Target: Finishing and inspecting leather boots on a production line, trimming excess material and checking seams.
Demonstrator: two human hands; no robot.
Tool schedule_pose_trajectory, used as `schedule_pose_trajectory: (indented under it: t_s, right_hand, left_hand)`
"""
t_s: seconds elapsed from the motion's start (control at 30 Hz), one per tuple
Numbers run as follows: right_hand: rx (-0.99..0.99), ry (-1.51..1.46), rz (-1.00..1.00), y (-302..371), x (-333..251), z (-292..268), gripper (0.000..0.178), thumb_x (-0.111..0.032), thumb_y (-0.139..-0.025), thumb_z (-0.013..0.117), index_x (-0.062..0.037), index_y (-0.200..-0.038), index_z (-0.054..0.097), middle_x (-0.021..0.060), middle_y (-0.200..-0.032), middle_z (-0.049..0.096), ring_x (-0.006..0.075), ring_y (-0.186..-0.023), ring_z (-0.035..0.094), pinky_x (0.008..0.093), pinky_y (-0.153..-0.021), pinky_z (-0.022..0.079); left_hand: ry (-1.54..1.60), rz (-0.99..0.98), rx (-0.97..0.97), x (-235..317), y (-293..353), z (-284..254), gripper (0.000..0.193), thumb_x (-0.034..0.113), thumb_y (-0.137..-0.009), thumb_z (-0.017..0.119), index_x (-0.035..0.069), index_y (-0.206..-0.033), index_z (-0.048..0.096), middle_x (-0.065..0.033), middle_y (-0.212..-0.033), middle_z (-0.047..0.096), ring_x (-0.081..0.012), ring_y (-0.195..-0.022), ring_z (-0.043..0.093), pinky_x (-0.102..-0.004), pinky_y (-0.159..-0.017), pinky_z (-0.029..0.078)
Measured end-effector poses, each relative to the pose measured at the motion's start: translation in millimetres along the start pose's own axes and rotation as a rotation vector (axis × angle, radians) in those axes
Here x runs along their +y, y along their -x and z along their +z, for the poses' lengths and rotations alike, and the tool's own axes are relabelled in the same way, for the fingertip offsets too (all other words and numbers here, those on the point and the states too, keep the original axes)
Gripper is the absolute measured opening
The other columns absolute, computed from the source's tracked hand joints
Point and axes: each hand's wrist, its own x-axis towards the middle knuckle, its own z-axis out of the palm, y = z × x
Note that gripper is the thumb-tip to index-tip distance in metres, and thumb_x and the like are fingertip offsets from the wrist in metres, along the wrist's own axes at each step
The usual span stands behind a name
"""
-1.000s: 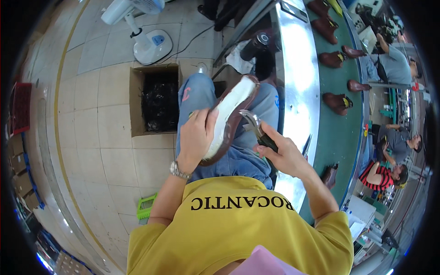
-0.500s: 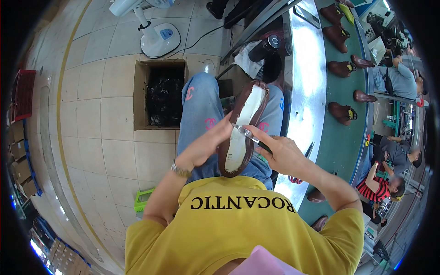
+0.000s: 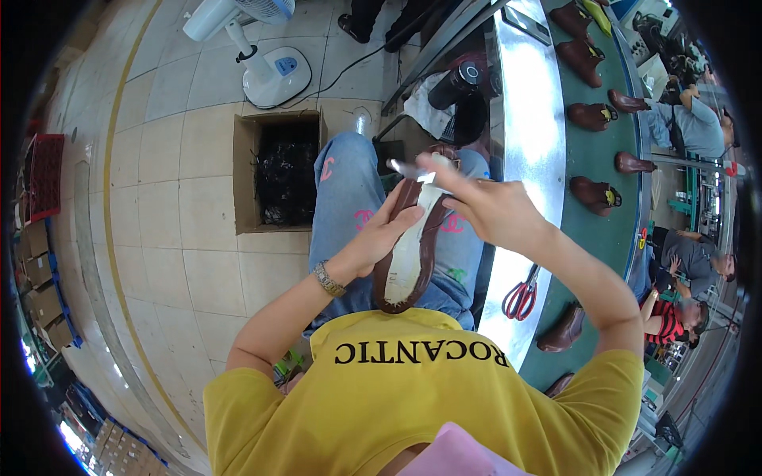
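Observation:
Across my lap lies a brown leather shoe (image 3: 409,254), its pale underside facing up and brown leather folded around the edge. My left hand (image 3: 387,232) grips its side near the middle, thumb lying on the pale underside. Over the far half of the shoe, my right hand (image 3: 498,208) is closed around a silver metal tool (image 3: 408,169), whose tip points left. Motion smears the tool and fingertips, so its exact kind is unclear. The fingers cover part of the far end of the shoe.
To the right is a shiny metal bench (image 3: 530,151) with red-handled scissors (image 3: 520,300) and a phone (image 3: 525,25). Beyond it, a green conveyor belt (image 3: 591,246) carries several brown shoes. A cardboard box (image 3: 246,178) of black material and a fan (image 3: 276,77) stand left on the floor.
My right hand has moved the tool toward the far end of the shoe, lifting it somewhat. My left hand now wraps the shoe's side with its thumb on the underside. The scissors have come into fuller view.

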Motion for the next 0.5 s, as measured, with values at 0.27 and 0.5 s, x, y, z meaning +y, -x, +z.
schedule_pose_trajectory:
  t_s: [0.27,0.5]
  right_hand:
    - [0.155,-0.042,-0.098,3,-16,12,0.076,-0.020,-0.089,0.065,-0.0241,-0.154,0.025,0.0090,-0.055,0.058,0.0294,-0.046,0.059,0.0376,-0.043,0.045]
    - [-0.012,-0.055,-0.007,9,-30,10,0.070,-0.020,-0.093,0.060,-0.0241,-0.153,0.025,0.0105,-0.052,0.056,0.0314,-0.045,0.058,0.0403,-0.043,0.045]
  left_hand:
    - [-0.045,-0.074,-0.049,4,1,-12,0.078,0.022,-0.094,0.065,0.012,-0.155,0.018,-0.0060,-0.139,0.047,-0.0145,-0.125,0.046,-0.0314,-0.106,0.038]
    - [-0.102,-0.120,-0.122,9,10,-19,0.086,0.023,-0.092,0.068,0.013,-0.156,0.013,-0.0064,-0.142,0.044,-0.0157,-0.129,0.044,-0.0327,-0.107,0.037]
